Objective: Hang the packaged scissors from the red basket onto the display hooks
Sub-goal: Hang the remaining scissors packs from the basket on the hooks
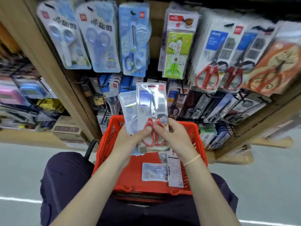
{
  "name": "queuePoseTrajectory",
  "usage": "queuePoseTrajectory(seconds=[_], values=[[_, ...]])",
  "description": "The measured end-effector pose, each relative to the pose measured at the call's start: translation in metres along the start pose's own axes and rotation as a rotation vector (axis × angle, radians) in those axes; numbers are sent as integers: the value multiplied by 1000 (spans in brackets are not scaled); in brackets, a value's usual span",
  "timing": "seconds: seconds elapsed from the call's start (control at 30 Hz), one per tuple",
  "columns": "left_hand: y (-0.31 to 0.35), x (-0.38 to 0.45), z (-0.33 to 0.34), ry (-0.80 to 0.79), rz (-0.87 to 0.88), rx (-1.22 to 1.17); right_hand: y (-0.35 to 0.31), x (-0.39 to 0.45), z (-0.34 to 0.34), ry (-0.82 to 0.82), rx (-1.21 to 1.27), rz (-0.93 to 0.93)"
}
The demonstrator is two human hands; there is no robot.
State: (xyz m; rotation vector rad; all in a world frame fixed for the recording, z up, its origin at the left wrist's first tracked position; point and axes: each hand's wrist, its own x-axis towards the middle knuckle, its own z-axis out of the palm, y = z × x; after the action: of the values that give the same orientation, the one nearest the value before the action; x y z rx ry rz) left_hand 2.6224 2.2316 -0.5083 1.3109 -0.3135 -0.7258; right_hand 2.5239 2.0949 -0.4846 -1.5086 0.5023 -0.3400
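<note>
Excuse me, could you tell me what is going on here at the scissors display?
A person is restocking. Both hands hold blister packs over the red plastic basket: the left hand grips a pale blue pack, and the right hand pinches the pack of red-handled scissors in front of it. Neither pack is on a hook yet. Matching red-handled packs hang upper right, and a few packs remain in the basket.

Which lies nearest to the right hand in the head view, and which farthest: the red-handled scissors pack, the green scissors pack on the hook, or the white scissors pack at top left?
1. Red-handled scissors pack: held by the right hand.
2. Green scissors pack: hanging above the hand.
3. White scissors pack: far upper left.
</note>
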Motion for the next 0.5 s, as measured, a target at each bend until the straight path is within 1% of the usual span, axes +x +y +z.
queuePoseTrajectory(seconds=[0.07, 0.13, 0.23, 0.33, 0.43, 0.5], values=[[9, -2, 6, 30, 10, 17, -5, -5, -6, 29, 74, -17], [16, -1, 11, 67, 18, 40, -8, -7, -12, 99, 143, -29], [25, 2, 21, 57, 62, 78, -9, -11, -22, 169, 177, -40], [34, 7, 37, 46, 177, 132, -13, -17, -37, 139, 212, -24], [44, 18, 55, 92, 272, 193, -9, -23, -58, 65, 181, 6], [50, 26, 63, 124, 308, 215, -9, -27, -71, 112, 176, -24]])
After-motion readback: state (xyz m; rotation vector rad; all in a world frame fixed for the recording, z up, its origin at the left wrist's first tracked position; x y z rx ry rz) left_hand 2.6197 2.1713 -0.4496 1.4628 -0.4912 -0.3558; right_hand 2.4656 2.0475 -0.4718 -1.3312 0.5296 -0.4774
